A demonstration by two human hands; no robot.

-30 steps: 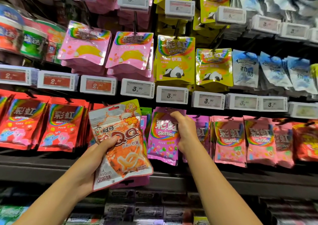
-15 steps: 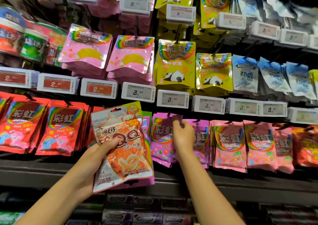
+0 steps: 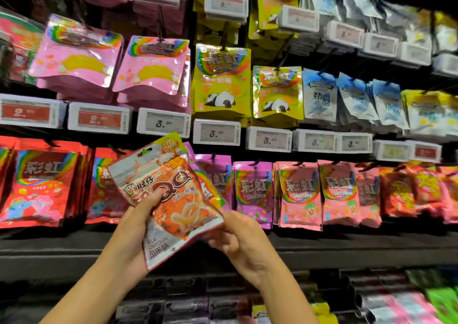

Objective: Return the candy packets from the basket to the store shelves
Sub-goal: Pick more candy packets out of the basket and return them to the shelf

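Store shelves fill the view: rows of candy bags hang from pegs above a dark ledge, with price tags running along each rail. Pink bags and yellow panda bags hang in the upper row; red Skittles bags hang at the left end of the lower row, purple ones near its middle and pink ones further right.

In front of the lower row, between the red and purple bags, the person holds up an orange QQ gummy packet, tilted with its hang-hole corner up and to the left. More packets are fanned behind it; a yellow-green and a purple edge show past its top and right side. The left hand grips the stack at its lower left, thumb pressed on the printed face, fingers wrapped behind. The right hand sits under the lower right corner, its fingers curled against the backs of the packets; whether it pinches one or only steadies them cannot be told. No basket is in view.

The packet looks light, a soft crinkled foil pouch that bends under the thumb. Its glossy film is probably slippery, so stacked bags could slide apart. The flat sealed top strip beside the punched hole seems the best hold for threading it onto a peg.
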